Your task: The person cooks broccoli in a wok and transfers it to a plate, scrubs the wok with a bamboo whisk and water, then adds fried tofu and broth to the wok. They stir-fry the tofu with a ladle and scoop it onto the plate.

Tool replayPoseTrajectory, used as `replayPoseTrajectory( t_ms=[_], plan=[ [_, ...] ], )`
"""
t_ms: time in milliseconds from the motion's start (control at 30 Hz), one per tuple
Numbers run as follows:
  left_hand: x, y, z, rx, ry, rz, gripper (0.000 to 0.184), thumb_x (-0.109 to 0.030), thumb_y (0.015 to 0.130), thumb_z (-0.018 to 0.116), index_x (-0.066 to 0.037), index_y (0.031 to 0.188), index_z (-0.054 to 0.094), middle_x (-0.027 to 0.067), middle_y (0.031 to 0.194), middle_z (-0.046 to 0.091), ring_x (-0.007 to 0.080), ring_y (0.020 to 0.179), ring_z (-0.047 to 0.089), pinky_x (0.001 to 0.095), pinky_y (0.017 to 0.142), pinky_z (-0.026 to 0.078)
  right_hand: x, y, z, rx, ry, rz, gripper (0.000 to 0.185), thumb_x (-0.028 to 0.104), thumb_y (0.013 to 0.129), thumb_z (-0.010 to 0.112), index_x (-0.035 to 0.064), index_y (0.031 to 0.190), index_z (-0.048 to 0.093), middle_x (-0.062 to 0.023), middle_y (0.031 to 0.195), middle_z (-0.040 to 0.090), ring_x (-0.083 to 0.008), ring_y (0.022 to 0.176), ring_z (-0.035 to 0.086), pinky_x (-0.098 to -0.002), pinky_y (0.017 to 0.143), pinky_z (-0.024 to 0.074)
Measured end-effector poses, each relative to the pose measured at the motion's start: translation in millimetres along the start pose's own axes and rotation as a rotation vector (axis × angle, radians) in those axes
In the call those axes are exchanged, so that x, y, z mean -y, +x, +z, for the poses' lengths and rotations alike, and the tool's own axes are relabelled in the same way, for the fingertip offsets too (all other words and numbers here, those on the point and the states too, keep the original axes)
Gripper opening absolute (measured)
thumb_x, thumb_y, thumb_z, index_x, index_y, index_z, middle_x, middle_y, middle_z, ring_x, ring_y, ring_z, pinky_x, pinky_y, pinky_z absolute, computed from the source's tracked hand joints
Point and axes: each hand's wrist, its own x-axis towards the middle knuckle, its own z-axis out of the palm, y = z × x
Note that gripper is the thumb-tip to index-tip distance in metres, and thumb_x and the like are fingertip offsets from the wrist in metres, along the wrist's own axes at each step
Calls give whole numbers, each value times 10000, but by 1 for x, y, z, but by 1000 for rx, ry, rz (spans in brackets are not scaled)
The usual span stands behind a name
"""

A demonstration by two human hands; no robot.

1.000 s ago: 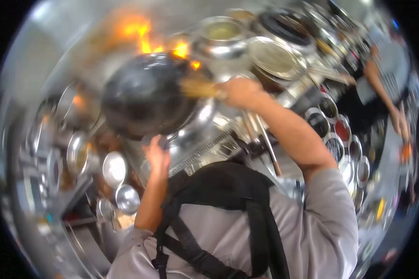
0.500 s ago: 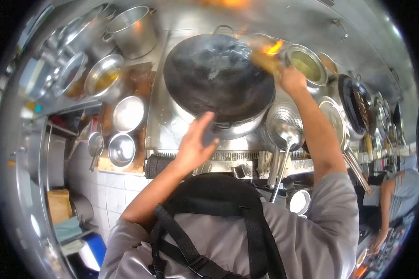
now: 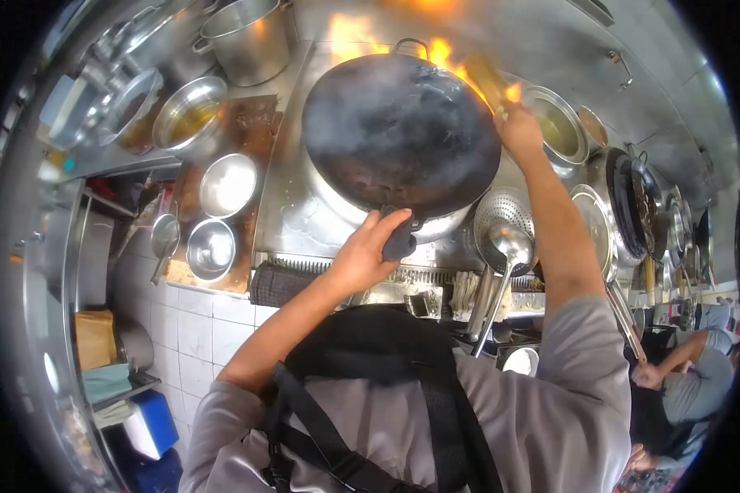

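"Steel stove top [image 3: 284, 223] across the upper middle of the frame, with a steel wall [image 3: 501, 29] behind it; what stands there?"

"One big black wok [image 3: 399, 135], at the upper centre, with a smoky haze over its inside; flames [image 3: 352, 34] rise behind its far rim, on both sides of the loop handle [image 3: 409, 40]."

"And the hands?"

"Left hand [image 3: 368, 253] has its fingers closed round a dark cloth [image 3: 400, 237], against the wok's near edge; right hand [image 3: 520, 131] grips a straw-coloured brush [image 3: 487, 80], blurred, just past the rim at upper right."

"What lies about them?"

"Two metal bowls [image 3: 228, 185] at centre left; a ladle [image 3: 511, 238] lying over a strainer [image 3: 492, 205], right of centre; a pot [image 3: 557, 127] of yellowish liquid just beside the right hand; another person's arm [image 3: 674, 359] at lower right."

"Any words on the blue and white box [image 3: 154, 421], lower left?"

"Too small to tell."
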Motion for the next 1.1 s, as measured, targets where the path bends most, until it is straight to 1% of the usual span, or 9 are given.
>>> replayPoseTrajectory(
  t_ms=[167, 233, 333, 400, 467, 667, 800, 900, 1100],
  plan=[
    [3, -4, -1, -40, 20, -2, 822, 25, 665, 709, -166, 1405, 405, 201, 1131, 489, 413, 1001, 559, 441, 837, 490, 98, -33, 39, 549, 399, 199, 391, 344, 817, 665, 110, 1130, 656, -166, 1076, 687, -325, 963, 675, -427, 843, 534],
    [5, -4, 2, -44, 3, 13, 820, 26, 668, 707, -167, 1404, 405, 203, 1135, 489, 415, 1005, 557, 441, 841, 490, 131, -69, 45, 473, 654, -159, 479, 350, 771, 744, 139, 1193, 660, -157, 1118, 680, -275, 1036, 655, -391, 931, 488],
    [5, -5, 1, -53, -19, 18, 816, 26, 671, 704, -167, 1405, 403, 206, 1141, 488, 418, 1013, 555, 443, 848, 490, 88, -62, 4, 742, 594, -149, 487, 335, 781, 738, 154, 1225, 650, -147, 1147, 675, -301, 1049, 652, -373, 933, 486],
    [4, -2, 1, -65, -22, 23, 816, 25, 673, 704, -166, 1406, 401, 208, 1142, 487, 419, 1016, 555, 444, 850, 491, 43, -18, -12, 572, -107, 64, 295, 320, 868, 587, 152, 1093, 679, -173, 1037, 696, -338, 972, 672, -444, 856, 523],
    [7, -3, 1, -69, -30, 60, 823, 21, 672, 709, -170, 1408, 397, 209, 1149, 481, 421, 1020, 554, 443, 854, 492, 24, -3, 0, 180, 40, 279, 405, 373, 882, 572, 102, 1178, 628, -175, 968, 701, -363, 893, 675, -463, 798, 534],
    [6, -4, 0, -50, -26, -5, 844, 27, 663, 716, -182, 1413, 390, 193, 1145, 474, 411, 1007, 554, 437, 845, 489, 134, -54, 8, 677, 698, 104, 450, 346, 786, 735, 84, 1147, 676, -178, 1092, 683, -274, 1005, 669, -374, 875, 510],
    [7, -6, -1, -40, -13, 6, 843, 25, 664, 719, -183, 1412, 391, 184, 1134, 473, 401, 1004, 554, 434, 846, 486, 72, -67, -25, 775, 520, -231, 492, 328, 747, 780, 123, 1183, 676, -140, 1124, 684, -270, 998, 664, -350, 891, 504],
    [4, -4, -2, -14, -38, -58, 801, 28, 676, 684, -154, 1401, 398, 194, 1188, 499, 412, 1078, 539, 414, 894, 470, 2, -15, -42, 455, -24, 70, 366, 340, 832, 661, 120, 1124, 661, -209, 1062, 672, -335, 1011, 653, -448, 864, 517],
    [3, -4, 2, -100, -27, 11, 819, 27, 679, 699, -182, 1409, 394, 175, 1131, 489, 395, 1011, 559, 432, 851, 484, 91, -43, 35, 433, 374, 141, 418, 371, 811, 665, 109, 1137, 655, -184, 1124, 660, -356, 1044, 630, -437, 910, 501]
  ],
)
